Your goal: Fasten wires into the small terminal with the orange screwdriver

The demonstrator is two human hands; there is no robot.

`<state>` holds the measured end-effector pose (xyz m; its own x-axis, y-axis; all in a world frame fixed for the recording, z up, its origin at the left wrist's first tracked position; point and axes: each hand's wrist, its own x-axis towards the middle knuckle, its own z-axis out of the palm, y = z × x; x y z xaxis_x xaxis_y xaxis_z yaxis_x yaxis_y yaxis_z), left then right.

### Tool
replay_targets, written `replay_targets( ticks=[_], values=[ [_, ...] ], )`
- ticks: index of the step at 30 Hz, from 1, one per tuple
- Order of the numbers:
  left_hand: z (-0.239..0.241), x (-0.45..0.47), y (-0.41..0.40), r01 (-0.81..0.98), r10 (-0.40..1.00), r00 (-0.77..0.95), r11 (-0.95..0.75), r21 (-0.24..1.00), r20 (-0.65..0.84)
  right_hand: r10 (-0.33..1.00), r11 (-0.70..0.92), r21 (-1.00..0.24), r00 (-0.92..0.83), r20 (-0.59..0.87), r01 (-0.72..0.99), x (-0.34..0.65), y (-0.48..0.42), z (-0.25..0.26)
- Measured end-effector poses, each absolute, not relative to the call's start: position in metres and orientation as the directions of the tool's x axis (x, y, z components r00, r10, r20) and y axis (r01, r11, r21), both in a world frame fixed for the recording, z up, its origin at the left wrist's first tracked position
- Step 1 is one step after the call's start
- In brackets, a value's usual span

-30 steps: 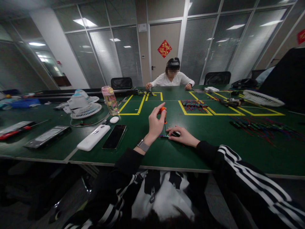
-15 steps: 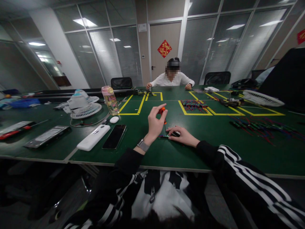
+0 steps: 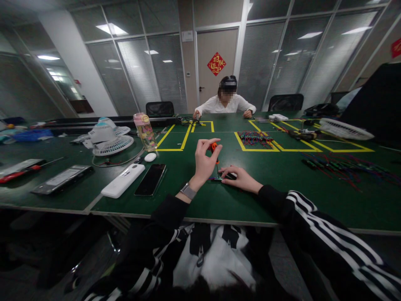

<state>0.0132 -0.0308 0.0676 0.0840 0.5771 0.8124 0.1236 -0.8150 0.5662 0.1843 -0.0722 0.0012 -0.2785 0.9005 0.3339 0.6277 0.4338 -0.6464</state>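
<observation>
Left fingers [image 3: 207,141] curl round the screwdriver [image 3: 214,147], best held upright, while right fingers [image 3: 231,169] pinch the board [image 3: 214,179] steady.

a: what's at the far end of the room?

b: a pale wooden door [image 3: 205,46] with a red diamond sign [image 3: 216,64].

a: and on either side?

b: tall glass walls [image 3: 261,71] in light metal frames, with blinds [image 3: 139,71] behind some panes. white patches of light [image 3: 112,29] show in the glass. on the left a thick pale pillar [image 3: 70,58] slants across the view.

a: what about furniture?

b: a long green table [image 3: 200,209], marked out in yellow tape [image 3: 171,150], fills the middle. two black chairs [image 3: 159,109] stand at its far side.

a: and the floor [image 3: 280,267]?

b: dark grey, mostly lost in shadow under the table.
</observation>
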Motion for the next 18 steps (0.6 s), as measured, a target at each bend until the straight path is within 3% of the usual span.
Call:
replay_targets(
  ticks=[7, 14, 18],
  values=[
    [0.065, 0.0138, -0.0283, 0.011, 0.574, 0.152, -0.815, 0.579, 0.805, 0.901, 0.432, -0.65, -0.274, 0.336, 0.625, 0.1843, -0.0717, 0.0001],
    [0.0671, 0.0136, -0.0305, 0.132, 0.559, 0.102, -0.828, 0.546, 0.823, 0.895, 0.446, -0.644, -0.283, 0.346, 0.622, 0.1845, -0.0715, -0.0007],
    [0.0676, 0.0129, -0.031, 0.086, 0.569, 0.156, -0.822, 0.562, 0.808, 0.897, 0.441, -0.648, -0.275, 0.347, 0.622, 0.1844, -0.0714, -0.0004]
  ],
)
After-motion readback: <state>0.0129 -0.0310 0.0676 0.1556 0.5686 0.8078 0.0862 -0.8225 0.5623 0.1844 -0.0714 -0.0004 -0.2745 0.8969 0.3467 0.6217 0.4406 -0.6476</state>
